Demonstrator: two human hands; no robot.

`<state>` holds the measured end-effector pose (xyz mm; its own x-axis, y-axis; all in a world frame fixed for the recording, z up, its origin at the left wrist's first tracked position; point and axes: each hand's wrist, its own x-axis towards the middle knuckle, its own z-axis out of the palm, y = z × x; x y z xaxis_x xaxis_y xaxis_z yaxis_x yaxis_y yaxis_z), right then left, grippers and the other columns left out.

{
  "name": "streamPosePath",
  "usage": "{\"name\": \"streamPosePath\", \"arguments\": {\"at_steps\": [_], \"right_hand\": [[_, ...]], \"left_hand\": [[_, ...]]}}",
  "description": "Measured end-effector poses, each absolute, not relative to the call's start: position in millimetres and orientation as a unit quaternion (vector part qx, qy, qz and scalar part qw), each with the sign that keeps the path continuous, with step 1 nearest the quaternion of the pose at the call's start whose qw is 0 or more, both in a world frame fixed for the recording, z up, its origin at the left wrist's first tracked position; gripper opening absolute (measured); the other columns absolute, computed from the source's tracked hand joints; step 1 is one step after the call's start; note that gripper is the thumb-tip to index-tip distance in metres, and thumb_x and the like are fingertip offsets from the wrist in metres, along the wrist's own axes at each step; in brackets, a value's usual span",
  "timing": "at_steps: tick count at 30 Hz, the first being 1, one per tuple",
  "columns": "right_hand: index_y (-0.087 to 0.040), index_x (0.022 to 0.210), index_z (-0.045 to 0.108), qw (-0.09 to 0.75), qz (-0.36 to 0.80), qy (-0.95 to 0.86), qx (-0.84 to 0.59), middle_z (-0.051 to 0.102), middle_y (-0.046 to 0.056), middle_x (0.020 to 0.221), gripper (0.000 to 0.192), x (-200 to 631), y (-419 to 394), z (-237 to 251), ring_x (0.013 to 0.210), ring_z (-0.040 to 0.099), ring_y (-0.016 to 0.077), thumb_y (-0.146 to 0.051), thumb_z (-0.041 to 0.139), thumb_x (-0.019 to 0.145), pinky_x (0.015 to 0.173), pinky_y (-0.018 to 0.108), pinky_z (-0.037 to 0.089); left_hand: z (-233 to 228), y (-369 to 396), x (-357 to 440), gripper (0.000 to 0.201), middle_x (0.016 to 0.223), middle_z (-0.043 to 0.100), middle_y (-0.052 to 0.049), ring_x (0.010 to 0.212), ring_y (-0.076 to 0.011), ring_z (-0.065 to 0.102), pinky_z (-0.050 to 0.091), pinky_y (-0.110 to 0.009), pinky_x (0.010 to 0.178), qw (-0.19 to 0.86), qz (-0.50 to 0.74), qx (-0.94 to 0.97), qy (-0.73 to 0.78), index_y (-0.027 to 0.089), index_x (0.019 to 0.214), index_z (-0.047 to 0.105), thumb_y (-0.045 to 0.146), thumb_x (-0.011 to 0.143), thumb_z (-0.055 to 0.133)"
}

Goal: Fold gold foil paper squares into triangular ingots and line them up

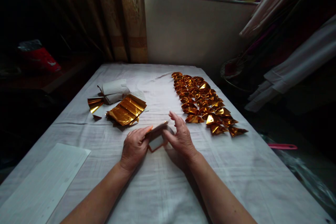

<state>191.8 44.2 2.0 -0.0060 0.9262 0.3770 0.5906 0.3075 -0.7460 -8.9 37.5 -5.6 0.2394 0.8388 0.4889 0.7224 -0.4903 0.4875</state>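
Foil sheet (156, 136), seemingly half-folded, pinched between left hand (134, 147) and right hand (181, 136), both grips closed.

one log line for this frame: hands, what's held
left hand: on foil sheet | right hand: same sheet | folded gold pieces: rows, right | foil stack: left

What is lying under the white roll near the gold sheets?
The white roll rests on the white cloth, its right end at the stack of gold sheets. Anything directly beneath it is covered.
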Motion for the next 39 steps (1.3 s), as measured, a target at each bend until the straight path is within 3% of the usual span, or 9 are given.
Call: {"name": "streamPosePath", "arguments": {"at_steps": [3, 6, 9, 14, 16, 22, 31, 35, 39], "right_hand": [[-0.022, 0.146, 0.042, 0.429, 0.177, -0.689, -0.556, 0.052, 0.012, 0.144, 0.075, 202, 46, 6, 0.123, 0.054, 0.0268, -0.019, 0.058, 0.073, 0.097, 0.043, 0.05], [-0.025, 0.115, 0.069, 0.433, 0.204, -0.72, -0.503, 0.07, 0.007, 0.118, 0.041, 206, 45, 11, 0.109, 0.062, 0.023, -0.017, 0.057, 0.077, 0.093, 0.039, 0.051], [-0.024, 0.086, 0.075, 0.443, 0.249, -0.719, -0.474, 0.076, 0.004, 0.089, 0.021, 202, 43, 13, 0.086, 0.068, 0.0194, -0.018, 0.056, 0.081, 0.082, 0.033, 0.053], [-0.021, 0.083, 0.073, 0.46, 0.279, -0.697, -0.474, 0.075, 0.003, 0.08, 0.018, 196, 44, 10, 0.072, 0.068, 0.0168, -0.022, 0.055, 0.084, 0.067, 0.026, 0.053], [-0.02, 0.084, 0.073, 0.477, 0.264, -0.7, -0.461, 0.074, 0.003, 0.079, 0.017, 197, 44, 10, 0.072, 0.068, 0.0164, -0.021, 0.056, 0.084, 0.066, 0.025, 0.054], [-0.021, 0.091, 0.07, 0.498, 0.189, -0.751, -0.39, 0.074, 0.005, 0.089, 0.016, 197, 43, 15, 0.085, 0.069, 0.017, -0.012, 0.058, 0.086, 0.08, 0.029, 0.055], [-0.021, 0.085, 0.07, 0.347, 0.18, -0.829, -0.4, 0.072, 0.004, 0.089, 0.019, 201, 44, -1, 0.081, 0.067, 0.0151, -0.004, 0.063, 0.08, 0.074, 0.024, 0.052], [-0.021, 0.084, 0.071, 0.289, 0.162, -0.844, -0.422, 0.073, 0.003, 0.088, 0.013, 206, 43, 1, 0.079, 0.066, 0.0157, -0.01, 0.066, 0.082, 0.075, 0.026, 0.05], [-0.022, 0.085, 0.072, 0.274, 0.146, -0.842, -0.441, 0.073, 0.003, 0.091, 0.01, 211, 44, 3, 0.084, 0.065, 0.0173, -0.014, 0.066, 0.085, 0.08, 0.029, 0.049]], "left_hand": [[-3, 37, -14, 0.039, 0.101, 0.077, -0.004, 0.09, -0.0205, 0.07, 0.053, -0.035, 0.081, 0.056, 0.369, 0.793, 0.482, 0.023, 0.117, 0.067, 0.012, 0.085, 0.049], [1, 37, -17, 0.034, 0.098, 0.078, -0.003, 0.085, -0.0204, 0.071, 0.055, -0.034, 0.078, 0.063, 0.373, 0.794, 0.476, 0.025, 0.111, 0.071, 0.015, 0.084, 0.051], [3, 37, -18, 0.03, 0.1, 0.078, -0.002, 0.086, -0.0199, 0.073, 0.057, -0.031, 0.078, 0.127, 0.39, 0.767, 0.493, 0.025, 0.107, 0.073, 0.02, 0.085, 0.053], [8, 38, -16, 0.029, 0.084, 0.077, 0.0, 0.067, -0.0164, 0.071, 0.057, -0.025, 0.061, 0.322, 0.399, 0.669, 0.538, 0.02, 0.107, 0.073, 0.032, 0.089, 0.053], [9, 38, -15, 0.028, 0.083, 0.077, -0.001, 0.069, -0.0169, 0.071, 0.057, -0.024, 0.063, 0.352, 0.405, 0.659, 0.527, 0.019, 0.104, 0.074, 0.032, 0.088, 0.055], [2, 44, -21, 0.021, 0.104, 0.077, -0.004, 0.095, -0.02, 0.072, 0.057, -0.033, 0.089, 0.256, 0.479, 0.711, 0.446, 0.022, 0.102, 0.073, 0.025, 0.086, 0.06], [-3, 48, -30, 0.027, 0.103, 0.076, -0.004, 0.1, -0.0212, 0.068, 0.055, -0.037, 0.089, 0.169, 0.347, 0.846, 0.368, 0.025, 0.103, 0.072, 0.013, 0.086, 0.054], [0, 45, -33, 0.019, 0.102, 0.076, -0.002, 0.106, -0.0239, 0.063, 0.047, -0.043, 0.096, 0.098, 0.288, 0.872, 0.383, 0.027, 0.098, 0.073, 0.018, 0.085, 0.062], [3, 42, -32, 0.01, 0.092, 0.073, -0.002, 0.092, -0.0206, 0.062, 0.044, -0.039, 0.087, 0.08, 0.259, 0.857, 0.438, 0.026, 0.09, 0.074, 0.028, 0.088, 0.064]]}}
